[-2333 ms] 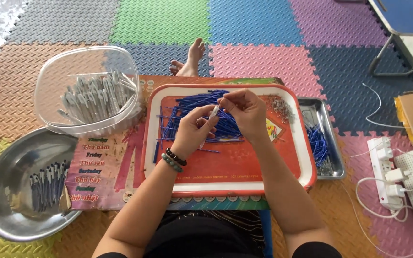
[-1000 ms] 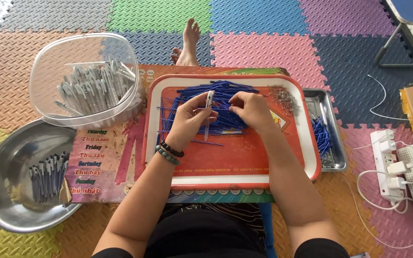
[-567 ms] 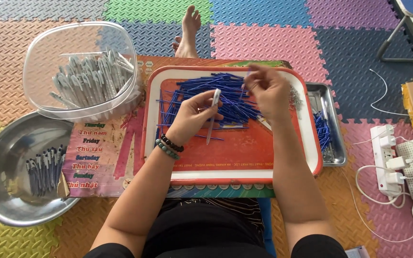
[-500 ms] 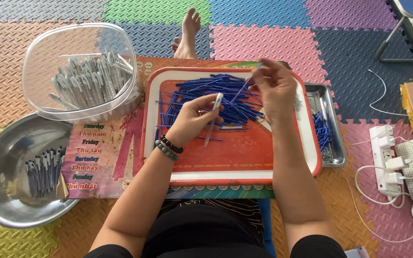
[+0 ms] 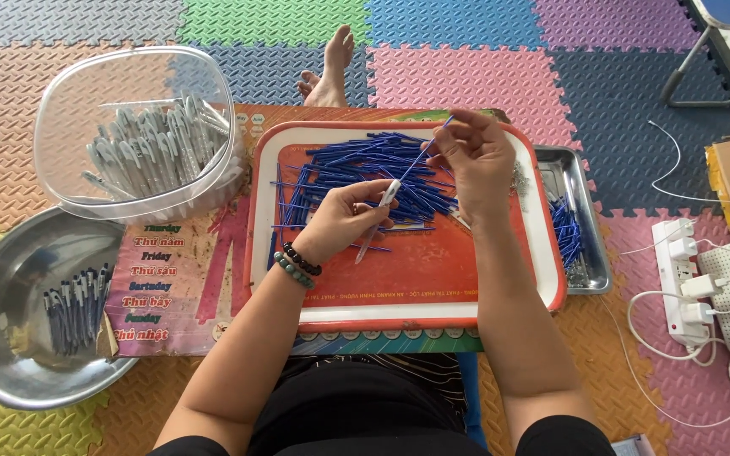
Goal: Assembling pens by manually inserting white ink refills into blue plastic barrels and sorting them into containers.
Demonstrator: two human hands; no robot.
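Since half a second earlier: right hand (image 5: 476, 156) has risen slightly over the far side of the red tray (image 5: 542, 253), and its blue refill (image 5: 422, 154) now slants down toward the pen barrel (image 5: 379, 213) in the left hand (image 5: 344, 221).

Left hand: fingers closed around the pale pen barrel, held slanted above the tray's middle; beaded bracelets (image 5: 297, 264) on the wrist.

Right hand: thumb and fingertips pinching the upper end of the thin blue refill; lower end meets the top of the barrel.

Tray contents: loose heap of blue refills (image 5: 356, 173) in its far half.

Left of tray: clear plastic tub (image 5: 141, 135) holding grey pen barrels; near it, lower, a steel bowl (image 5: 10, 279) with a few dark-capped pens (image 5: 73, 308).

Right of tray: small steel tray (image 5: 580, 228), touching the red one, with more blue pieces.

Far right: white power strip (image 5: 686, 279) with plugs and cables.

Beneath everything: coloured foam floor mat (image 5: 466, 76). A bare foot (image 5: 331, 72) lies beyond the tray.
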